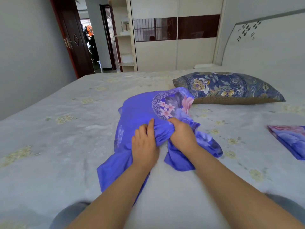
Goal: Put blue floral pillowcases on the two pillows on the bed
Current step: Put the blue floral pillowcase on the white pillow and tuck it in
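A blue floral pillowcase [140, 109] lies in the middle of the bed, bulging at its far end over a pillow that is hidden inside it. My left hand [145, 142] and my right hand [181, 134] both grip bunched folds of its loose open end, close together. Loose flaps of the case trail toward me on both sides. A second pillow [227, 88] in a dark blue and gold flowered cover lies beyond, near the headboard. Another folded blue floral pillowcase [290, 139] lies flat at the right edge of the view.
The bed [66, 129] is covered by a pale sheet with faint yellow flowers. A white headboard [264, 47] stands at the right, a wardrobe [165, 52] behind, and an open dark door [74, 38] at the left. My knees show at the bottom.
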A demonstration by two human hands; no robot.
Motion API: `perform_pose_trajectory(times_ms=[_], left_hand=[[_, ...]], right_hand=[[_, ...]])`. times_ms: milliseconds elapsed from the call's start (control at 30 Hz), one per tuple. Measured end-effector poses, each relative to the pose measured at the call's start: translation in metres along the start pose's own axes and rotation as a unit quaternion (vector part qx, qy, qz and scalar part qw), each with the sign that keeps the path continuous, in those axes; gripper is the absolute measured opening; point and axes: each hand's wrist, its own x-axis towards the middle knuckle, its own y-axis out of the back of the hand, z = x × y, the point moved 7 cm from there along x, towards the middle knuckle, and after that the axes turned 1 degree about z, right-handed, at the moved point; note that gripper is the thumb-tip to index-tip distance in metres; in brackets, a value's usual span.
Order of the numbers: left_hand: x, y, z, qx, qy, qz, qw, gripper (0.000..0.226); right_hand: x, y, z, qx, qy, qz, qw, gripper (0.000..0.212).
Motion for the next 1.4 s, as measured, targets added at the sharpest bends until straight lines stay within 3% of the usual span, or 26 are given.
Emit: perform_pose_trajectory(times_ms=[100, 167, 200, 267, 333, 433, 500, 567, 633, 700, 800, 867, 933, 1000, 1067, 1133, 1200, 1267, 1400], left_hand=[[0.006, -0.013, -0.023, 0.008, 0.066, -0.012, 0.998, 0.074], [0.006, -0.025, -0.025, -0.019, 0.05, -0.049, 0.997, 0.07], [0.006, -0.027, -0.024, -0.039, 0.036, -0.062, 0.997, 0.063], [0.01, -0.02, -0.028, -0.081, 0.028, -0.07, 0.994, 0.034], [0.016, -0.007, -0.035, -0.124, 0.073, -0.074, 0.987, 0.013], [0.012, 0.002, -0.019, -0.164, 0.118, -0.08, 0.976, 0.014], [0.0, 0.002, 0.004, -0.197, 0.098, -0.096, 0.971, 0.021], [-0.01, 0.002, 0.017, -0.213, 0.059, -0.118, 0.968, 0.023], [-0.013, 0.002, 0.013, -0.202, 0.027, -0.138, 0.969, 0.018], [-0.018, 0.002, 0.005, -0.159, -0.011, -0.138, 0.978, 0.029], [-0.028, 0.006, -0.013, -0.082, 0.02, -0.088, 0.993, 0.033], [-0.034, 0.012, -0.026, -0.078, 0.07, -0.038, 0.994, 0.034], [-0.042, 0.013, -0.048, -0.106, 0.144, -0.02, 0.984, 0.038], [-0.05, 0.005, -0.067, -0.137, 0.214, -0.071, 0.965, 0.029], [-0.054, 0.001, -0.072, -0.151, 0.236, -0.114, 0.953, 0.016], [-0.055, 0.004, -0.069, -0.167, 0.24, -0.134, 0.947, 0.013], [-0.051, 0.011, -0.065, -0.23, 0.273, -0.128, 0.925, 0.013], [-0.034, 0.021, -0.058, -0.303, 0.302, -0.085, 0.9, 0.014], [0.034, 0.06, -0.042, -0.362, 0.28, 0.016, 0.889, 0.01]], right_hand=[[-0.026, -0.012, -0.015, -0.014, -0.034, -0.228, 0.973, 0.012], [-0.038, -0.005, -0.012, -0.021, -0.059, -0.308, 0.949, 0.022], [-0.04, -0.003, -0.009, -0.051, -0.048, -0.311, 0.948, 0.028], [-0.036, -0.002, 0.0, -0.161, -0.01, -0.232, 0.959, 0.041], [-0.033, 0.0, 0.016, -0.22, 0.001, -0.101, 0.97, 0.041], [-0.04, 0.002, 0.031, -0.224, 0.024, 0.045, 0.973, 0.053], [-0.05, 0.008, 0.031, -0.194, 0.058, 0.12, 0.972, 0.056], [-0.061, 0.018, 0.039, -0.142, 0.059, 0.175, 0.972, 0.044], [-0.067, 0.027, 0.053, 0.001, 0.004, 0.169, 0.986, 0.034], [-0.064, 0.028, 0.057, 0.112, -0.05, 0.089, 0.988, 0.029], [-0.056, 0.024, 0.045, -0.02, -0.07, -0.068, 0.995, 0.011], [-0.057, 0.03, 0.043, -0.118, -0.103, -0.077, 0.985, 0.009], [-0.066, 0.032, 0.046, -0.191, -0.115, -0.04, 0.974, 0.029], [-0.079, 0.029, 0.058, -0.206, -0.147, -0.015, 0.967, 0.074], [-0.088, 0.022, 0.081, -0.146, -0.231, -0.035, 0.961, 0.121], [-0.09, 0.017, 0.094, -0.104, -0.28, -0.065, 0.952, 0.14], [-0.084, 0.017, 0.088, -0.066, -0.263, -0.045, 0.961, 0.133], [-0.074, 0.025, 0.069, -0.003, -0.22, 0.034, 0.975, 0.108], [-0.033, 0.05, 0.023, 0.105, -0.131, 0.145, 0.975, 0.083]])
